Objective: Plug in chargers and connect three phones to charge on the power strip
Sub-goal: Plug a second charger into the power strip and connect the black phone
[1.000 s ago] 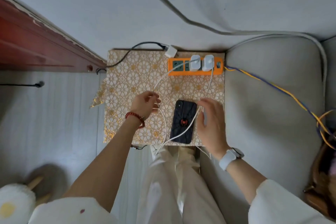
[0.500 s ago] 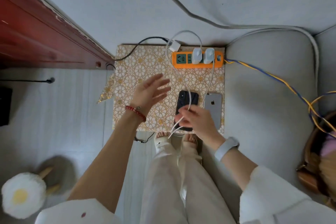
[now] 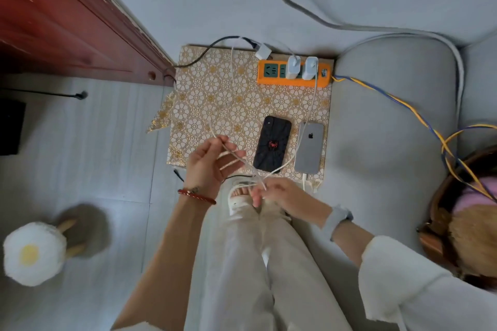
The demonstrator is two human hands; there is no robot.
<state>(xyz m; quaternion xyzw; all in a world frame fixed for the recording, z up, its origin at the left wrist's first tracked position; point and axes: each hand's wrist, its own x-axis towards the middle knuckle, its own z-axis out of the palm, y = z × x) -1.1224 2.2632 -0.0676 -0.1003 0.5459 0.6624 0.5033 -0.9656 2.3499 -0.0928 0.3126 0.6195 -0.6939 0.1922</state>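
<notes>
An orange power strip (image 3: 269,80) lies at the far right of a gold-patterned table (image 3: 215,105), with two white chargers (image 3: 301,67) plugged in. A third white charger (image 3: 263,51) lies loose behind the strip. A black phone (image 3: 273,144) and a silver phone (image 3: 309,150) lie face down side by side; a white cable runs into the silver one's near end. My left hand (image 3: 209,164) holds a loop of white cable (image 3: 231,153) over the table's near edge. My right hand (image 3: 279,195) pinches the same cable's end just off that edge.
A grey sofa cushion (image 3: 390,142) adjoins the table on the right, crossed by blue and yellow wires (image 3: 403,105). A red wooden cabinet (image 3: 67,21) stands at the left. A fluffy egg-shaped slipper (image 3: 32,252) lies on the floor. A basket (image 3: 462,196) sits at the right edge.
My left hand has come down and closed on the white cable. My right hand has drawn back off the black phone to the table's near edge, pulling the cable with it.
</notes>
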